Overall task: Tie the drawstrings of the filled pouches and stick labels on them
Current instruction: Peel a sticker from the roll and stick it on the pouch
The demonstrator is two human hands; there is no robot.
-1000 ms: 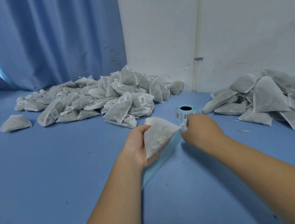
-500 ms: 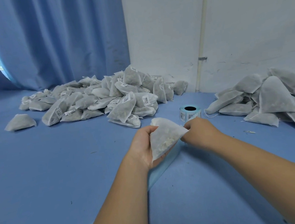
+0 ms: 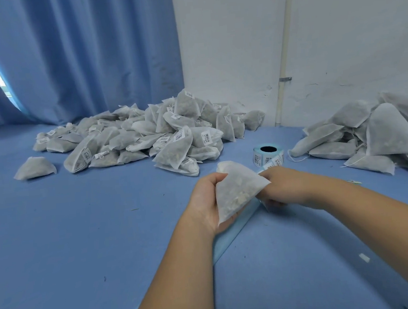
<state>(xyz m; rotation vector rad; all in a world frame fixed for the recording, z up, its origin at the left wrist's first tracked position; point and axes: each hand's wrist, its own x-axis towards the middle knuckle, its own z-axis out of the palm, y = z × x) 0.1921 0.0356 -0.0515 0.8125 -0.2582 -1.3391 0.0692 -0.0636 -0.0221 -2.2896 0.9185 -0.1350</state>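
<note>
The left hand (image 3: 205,201) grips a filled pouch (image 3: 238,190) just in front of the label roll (image 3: 268,155), held above the table (image 3: 82,239) with the fingers curled round its left edge and its back. The pouch is tilted, with its gathered top toward the roll and its right corner pointing at the right hand (image 3: 282,184).

The right hand sits at that corner, just in front of the roll and nearly touching it. Its fingers are curled under, but I cannot tell whether they pinch the corner, a label or nothing. A pale blue backing strip (image 3: 234,228) runs from the roll under both hands and slants back along the left forearm.

Left of the roll lies the labelled heap (image 3: 147,137), whose nearest pouch edge is close to the roll. Right of the roll is the unlabelled heap (image 3: 374,134), with loose strings trailing off its near edge toward the roll. The roll stands in the gap between the two heaps.

Far to the left of the roll, beyond the labelled heap, a single pouch (image 3: 35,168) lies by itself. A wide band of blue surface shows in front and to the left of the roll. Behind the roll the table ends at a white wall (image 3: 237,40) with a pipe (image 3: 285,48), and a blue curtain (image 3: 78,54) closes the far left edge. A small white scrap (image 3: 364,257) lies well in front of the roll, on the right.
</note>
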